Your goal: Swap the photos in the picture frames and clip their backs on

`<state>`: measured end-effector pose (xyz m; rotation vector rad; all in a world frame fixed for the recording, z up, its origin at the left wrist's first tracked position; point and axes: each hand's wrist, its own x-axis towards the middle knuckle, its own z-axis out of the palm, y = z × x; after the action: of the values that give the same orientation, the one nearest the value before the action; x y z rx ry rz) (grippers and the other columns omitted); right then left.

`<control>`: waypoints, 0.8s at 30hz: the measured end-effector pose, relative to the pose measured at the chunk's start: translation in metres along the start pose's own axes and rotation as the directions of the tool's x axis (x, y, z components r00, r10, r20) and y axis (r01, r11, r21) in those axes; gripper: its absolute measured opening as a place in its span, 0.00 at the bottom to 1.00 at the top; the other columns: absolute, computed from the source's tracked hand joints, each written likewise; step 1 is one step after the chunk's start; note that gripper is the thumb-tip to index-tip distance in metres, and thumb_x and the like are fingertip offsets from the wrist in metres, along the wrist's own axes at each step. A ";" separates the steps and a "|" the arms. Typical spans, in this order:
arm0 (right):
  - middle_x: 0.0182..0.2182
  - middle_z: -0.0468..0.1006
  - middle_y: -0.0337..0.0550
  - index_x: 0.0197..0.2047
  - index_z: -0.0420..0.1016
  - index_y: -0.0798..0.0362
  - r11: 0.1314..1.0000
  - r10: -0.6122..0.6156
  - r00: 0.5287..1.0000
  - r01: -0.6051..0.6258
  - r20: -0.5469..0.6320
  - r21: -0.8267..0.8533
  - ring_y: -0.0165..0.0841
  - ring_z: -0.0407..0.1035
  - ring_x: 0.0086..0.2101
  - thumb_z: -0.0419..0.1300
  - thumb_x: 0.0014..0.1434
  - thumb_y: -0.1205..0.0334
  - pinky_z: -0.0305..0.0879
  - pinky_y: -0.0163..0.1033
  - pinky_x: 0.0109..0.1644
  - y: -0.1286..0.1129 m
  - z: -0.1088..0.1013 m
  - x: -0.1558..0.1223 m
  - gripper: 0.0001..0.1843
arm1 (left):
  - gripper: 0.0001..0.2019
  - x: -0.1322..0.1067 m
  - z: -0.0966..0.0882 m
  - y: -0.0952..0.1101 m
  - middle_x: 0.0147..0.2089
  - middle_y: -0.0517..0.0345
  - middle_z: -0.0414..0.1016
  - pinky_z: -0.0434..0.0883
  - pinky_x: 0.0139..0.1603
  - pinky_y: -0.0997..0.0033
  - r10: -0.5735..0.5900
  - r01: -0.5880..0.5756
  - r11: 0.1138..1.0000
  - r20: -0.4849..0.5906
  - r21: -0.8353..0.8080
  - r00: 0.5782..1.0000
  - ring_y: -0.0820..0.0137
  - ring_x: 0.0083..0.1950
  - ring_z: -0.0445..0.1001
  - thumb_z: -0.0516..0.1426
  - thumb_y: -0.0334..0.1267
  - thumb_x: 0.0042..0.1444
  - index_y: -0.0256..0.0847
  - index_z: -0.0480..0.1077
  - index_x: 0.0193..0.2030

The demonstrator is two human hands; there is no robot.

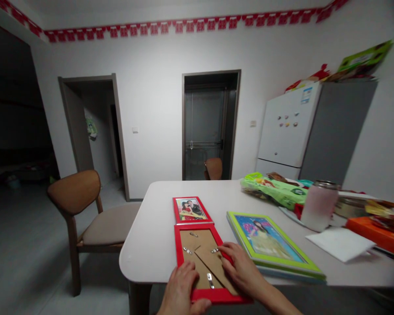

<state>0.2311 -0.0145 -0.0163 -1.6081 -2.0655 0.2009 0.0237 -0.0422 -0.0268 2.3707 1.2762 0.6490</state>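
A red picture frame (180,245) lies face down at the table's front edge, its brown backing board (200,245) upward with several small metal clips. My left hand (180,286) grips its lower left corner, the thumb along the bottom rim and the fingers curled over the left side. On the right side my right hand (239,267) is closed around the rim, fingertips at the right metal clip (214,250). The backing's stand leg lies flat, running diagonally. Just beyond is a second red frame (210,221) with a photo of two people, face up.
To the right lies a green picture frame (282,257) on a stack. Beyond it are a green snack bag (272,190), a frosted jar (319,208), a white paper (341,243) and an orange box (377,234). A wooden chair (75,192) stands left of the white table (144,245).
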 end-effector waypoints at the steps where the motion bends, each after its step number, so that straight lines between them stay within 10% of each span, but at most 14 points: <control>1: 0.40 0.69 0.48 0.41 0.71 0.54 0.999 0.010 1.000 -0.010 -0.009 -0.037 0.36 0.61 0.41 0.45 0.51 0.62 0.53 0.38 0.47 0.001 0.000 0.003 0.18 | 0.23 -0.001 -0.001 -0.002 0.55 0.45 0.61 0.56 0.55 0.53 0.004 -0.004 1.000 -0.003 -0.015 1.000 0.56 0.56 0.57 0.59 0.44 0.40 0.37 0.65 0.44; 24: 0.33 0.64 0.46 0.28 0.70 0.55 0.996 -0.007 1.000 0.009 0.030 -0.094 0.31 0.62 0.35 0.44 0.51 0.68 0.56 0.34 0.41 0.009 0.011 0.006 0.13 | 0.33 -0.002 0.000 -0.013 0.55 0.42 0.61 0.57 0.56 0.62 -0.054 0.055 0.998 0.051 -0.012 0.997 0.59 0.57 0.57 0.62 0.41 0.36 0.33 0.60 0.51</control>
<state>0.2327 -0.0041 -0.0272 -1.6611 -2.1318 0.1269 0.0142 -0.0369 -0.0339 2.3176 1.3061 0.5756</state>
